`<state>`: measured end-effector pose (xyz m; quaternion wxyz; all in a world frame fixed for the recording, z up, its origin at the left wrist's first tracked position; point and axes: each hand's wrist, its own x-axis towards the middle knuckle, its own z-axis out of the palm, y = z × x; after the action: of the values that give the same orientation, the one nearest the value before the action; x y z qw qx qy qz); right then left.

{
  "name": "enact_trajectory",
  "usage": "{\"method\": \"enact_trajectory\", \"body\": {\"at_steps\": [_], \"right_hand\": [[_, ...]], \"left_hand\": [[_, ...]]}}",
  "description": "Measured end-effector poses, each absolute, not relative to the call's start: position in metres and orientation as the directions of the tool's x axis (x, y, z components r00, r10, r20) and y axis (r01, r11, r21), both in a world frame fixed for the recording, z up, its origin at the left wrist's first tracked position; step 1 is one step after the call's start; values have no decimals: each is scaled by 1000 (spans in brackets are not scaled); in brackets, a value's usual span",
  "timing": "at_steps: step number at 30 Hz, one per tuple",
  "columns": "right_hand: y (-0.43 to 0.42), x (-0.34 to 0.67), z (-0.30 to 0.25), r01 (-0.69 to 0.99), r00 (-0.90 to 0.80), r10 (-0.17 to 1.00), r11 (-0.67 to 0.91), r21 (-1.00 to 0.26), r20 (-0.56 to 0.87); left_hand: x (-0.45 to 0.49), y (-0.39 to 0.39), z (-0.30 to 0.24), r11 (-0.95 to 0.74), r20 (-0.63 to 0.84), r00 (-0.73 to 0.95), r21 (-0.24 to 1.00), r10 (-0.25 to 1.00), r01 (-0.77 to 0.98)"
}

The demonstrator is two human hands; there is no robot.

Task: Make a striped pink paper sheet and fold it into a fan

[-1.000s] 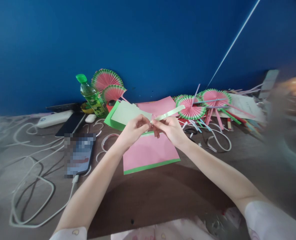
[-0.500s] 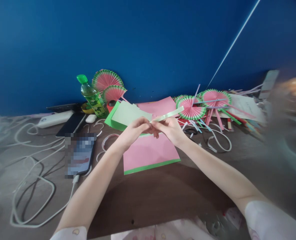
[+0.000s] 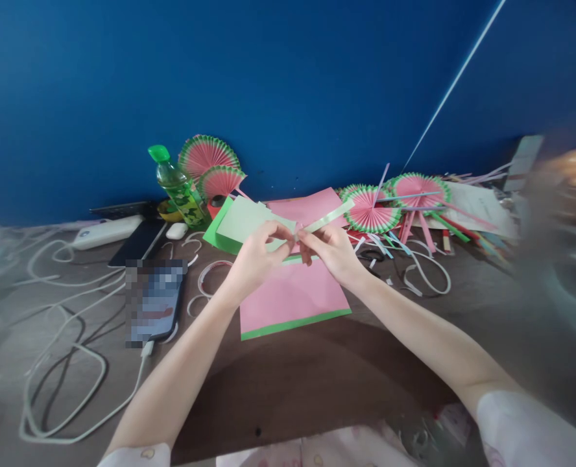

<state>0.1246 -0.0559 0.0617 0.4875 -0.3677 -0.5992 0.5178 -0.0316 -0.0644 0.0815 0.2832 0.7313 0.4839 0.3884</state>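
Note:
A narrow pale green strip (image 3: 334,215) points up and to the right from between my hands. My right hand (image 3: 334,250) pinches it near its lower end with thumb and fingers. At that same end, the thumb and fingertips of my left hand (image 3: 263,253) are closed together and appear to pinch the strip's tip, which is mostly hidden. Below both hands lies a flat pink sheet (image 3: 292,298) with green edges. Behind my left hand, a pale green sheet (image 3: 242,220) rests on a brighter green sheet (image 3: 215,237).
Pleated pink-and-green paper fans (image 3: 373,211) lie at the right among coloured strips. A green-capped bottle (image 3: 181,188) stands at the back left near more fans (image 3: 209,155). A phone (image 3: 159,301), a white cable (image 3: 93,363) and a tape roll (image 3: 201,280) occupy the left side.
My left hand has shifted slightly left and its fingertips have drawn a little away from the right hand's. The strip's free end has tilted up and slightly left.

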Motion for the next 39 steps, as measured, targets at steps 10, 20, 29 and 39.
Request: {"method": "enact_trajectory", "body": {"at_steps": [10, 20, 29, 39], "right_hand": [[-63, 123, 71, 111, -206, 953, 250, -962, 224], [-64, 123, 64, 279, -220, 935, 333, -901, 277], [-64, 122, 66, 271, -191, 948, 300, -915, 254], [-64, 121, 63, 330, -207, 933, 351, -876, 296]], "left_hand": [[-29, -69, 84, -300, 212, 226, 814, 951, 497], [-29, -70, 85, -417, 328, 264, 619, 907, 666], [-28, -70, 85, -454, 327, 320, 545, 889, 705], [-24, -72, 80, -451, 361, 312, 413, 879, 791]]}}
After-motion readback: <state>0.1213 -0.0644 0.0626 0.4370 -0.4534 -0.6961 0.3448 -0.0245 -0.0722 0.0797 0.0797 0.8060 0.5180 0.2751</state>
